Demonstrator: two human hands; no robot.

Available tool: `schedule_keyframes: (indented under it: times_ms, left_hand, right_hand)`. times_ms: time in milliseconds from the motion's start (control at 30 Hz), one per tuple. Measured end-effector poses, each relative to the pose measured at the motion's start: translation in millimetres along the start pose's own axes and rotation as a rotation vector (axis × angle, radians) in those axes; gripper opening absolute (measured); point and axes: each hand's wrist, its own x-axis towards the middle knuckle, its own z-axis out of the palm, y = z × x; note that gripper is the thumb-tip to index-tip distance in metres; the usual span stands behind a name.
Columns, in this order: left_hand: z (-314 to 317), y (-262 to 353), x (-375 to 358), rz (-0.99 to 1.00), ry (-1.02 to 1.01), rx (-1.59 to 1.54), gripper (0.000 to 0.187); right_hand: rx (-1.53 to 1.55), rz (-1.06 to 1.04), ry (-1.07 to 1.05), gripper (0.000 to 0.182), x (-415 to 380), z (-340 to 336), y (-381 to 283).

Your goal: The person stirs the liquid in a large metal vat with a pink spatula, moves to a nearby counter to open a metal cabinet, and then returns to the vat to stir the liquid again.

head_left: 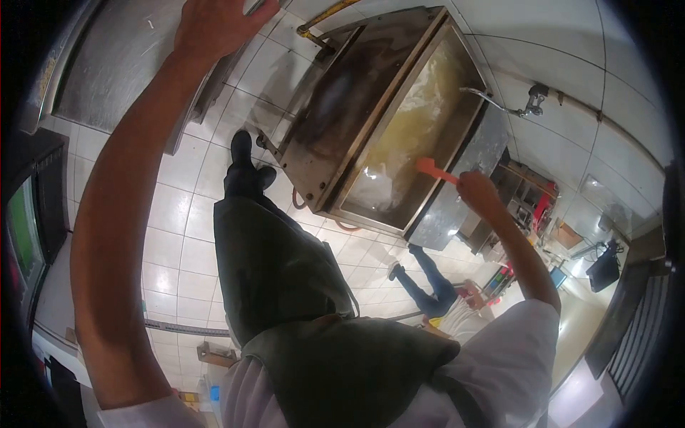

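My right hand (477,192) is closed round the handle of an orange-red plastic tool (437,171) with a wider head; its exact kind is hard to make out. That head is over a deep rectangular steel tank (349,167), apparently at or near the surface of its cloudy yellowish liquid (403,132). White foam or glare lies across parts of the liquid. At the top edge, my left hand (217,30) is beside a steel worktop (118,64), thumb spread away; the other fingers are partly cut off by the frame. Nothing shows in it.
A wall tap (524,107) reaches its spout over the tank's far side. A yellow pipe (325,18) runs behind the tank. Another person (446,299) in blue trousers stands beyond it, near shelving (521,196). White floor tiles (171,232) and a drain grate (189,328) lie below.
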Motion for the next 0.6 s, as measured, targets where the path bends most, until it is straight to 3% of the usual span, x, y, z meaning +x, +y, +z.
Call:
schedule_keyframes:
  times_ms: [167,267,567,600]
  left_hand:
    - [0.8,0.2,-0.2,-0.013,-0.001,0.016,0.042]
    - [1.3,0.7,0.6,-0.012,0.011,-0.003,0.042]
    - [5.8,-6.7,-2.9,0.061,0.063,-0.029,0.044]
    - [6.8,-6.9,-3.2,0.072,0.076,-0.023,0.044]
  right_hand:
    - [-0.092,0.050,0.061,0.016,8.2,-24.3,32.0]
    - [0.057,0.233,0.150,0.017,8.2,-40.1,38.3]
    - [0.215,0.261,0.038,0.024,-26.7,-2.1,-4.8]
    - [0.221,0.169,0.036,0.025,-33.8,12.4,-8.1]
